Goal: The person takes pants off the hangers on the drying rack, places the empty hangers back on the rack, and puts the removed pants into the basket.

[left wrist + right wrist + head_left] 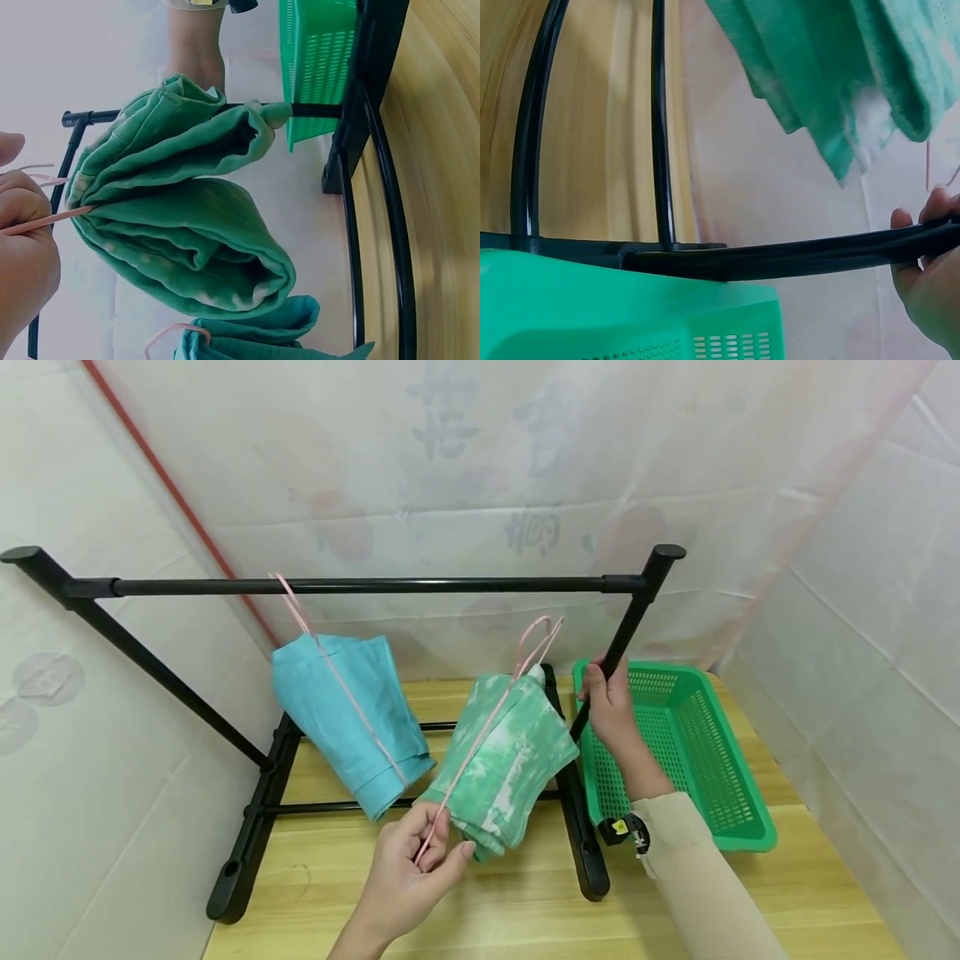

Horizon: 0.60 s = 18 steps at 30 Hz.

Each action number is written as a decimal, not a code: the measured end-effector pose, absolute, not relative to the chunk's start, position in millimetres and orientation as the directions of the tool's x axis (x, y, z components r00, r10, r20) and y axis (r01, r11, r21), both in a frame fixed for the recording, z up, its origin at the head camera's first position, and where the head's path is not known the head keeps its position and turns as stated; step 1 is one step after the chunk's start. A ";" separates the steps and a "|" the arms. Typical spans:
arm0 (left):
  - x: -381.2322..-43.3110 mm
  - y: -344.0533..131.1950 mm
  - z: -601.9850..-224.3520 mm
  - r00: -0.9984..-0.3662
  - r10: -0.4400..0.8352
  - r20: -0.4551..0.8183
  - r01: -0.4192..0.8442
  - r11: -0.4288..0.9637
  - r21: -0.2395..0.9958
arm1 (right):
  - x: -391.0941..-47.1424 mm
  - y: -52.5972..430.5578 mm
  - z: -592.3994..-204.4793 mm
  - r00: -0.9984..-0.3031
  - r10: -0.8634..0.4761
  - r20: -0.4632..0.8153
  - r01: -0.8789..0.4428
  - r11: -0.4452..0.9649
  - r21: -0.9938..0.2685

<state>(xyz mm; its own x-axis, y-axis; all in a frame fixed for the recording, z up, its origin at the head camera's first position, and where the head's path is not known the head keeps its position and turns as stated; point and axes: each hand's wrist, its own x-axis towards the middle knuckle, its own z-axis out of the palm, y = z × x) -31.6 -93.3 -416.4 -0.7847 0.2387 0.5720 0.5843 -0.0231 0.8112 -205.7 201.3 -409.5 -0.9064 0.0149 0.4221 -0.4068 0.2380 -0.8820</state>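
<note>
My left hand (408, 872) pinches a thin pink cord (480, 735) that runs along a folded green-and-white tie-dyed cloth (517, 752). The cord's looped upper end stands above the cloth, below the level of the rack's top bar (450, 585). In the left wrist view the green cloth (187, 232) shows its folded layers beside my fingers. My right hand (611, 706) grips the slanted right post (626, 635) of the black rack. To the left, a folded blue cloth (345, 710) hangs from the top bar by another pink cord (296, 610).
A green perforated basket (738, 777) sits on the wooden table (720, 910), right of the rack. The rack's base feet (243, 860) and lower rods (330, 807) stand on the table. Pale patterned sheets (480, 460) enclose the back and sides.
</note>
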 end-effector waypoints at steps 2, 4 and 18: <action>-30.8 -93.3 -416.1 -0.788 0.242 0.566 0.579 -0.021 0.815 | -205.3 201.0 -409.7 -0.904 0.008 0.428 -0.414 0.238 -0.879; -30.5 -93.1 -415.8 -0.790 0.245 0.563 0.577 -0.018 0.817 | -204.9 200.8 -409.6 -0.903 0.006 0.429 -0.415 0.240 -0.878; -32.7 -92.0 -416.4 -0.768 0.231 0.597 0.613 -0.001 0.790 | -217.7 208.0 -426.3 -0.944 0.038 0.328 -0.310 0.244 -0.919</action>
<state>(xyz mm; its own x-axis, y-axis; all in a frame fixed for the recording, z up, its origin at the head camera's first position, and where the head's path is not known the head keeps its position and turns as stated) -32.7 -92.0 -416.4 -0.7685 0.2313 0.5966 0.6130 -0.0014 0.7901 -217.7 208.0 -426.3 -0.9438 0.0380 0.3283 -0.3098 0.2440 -0.9189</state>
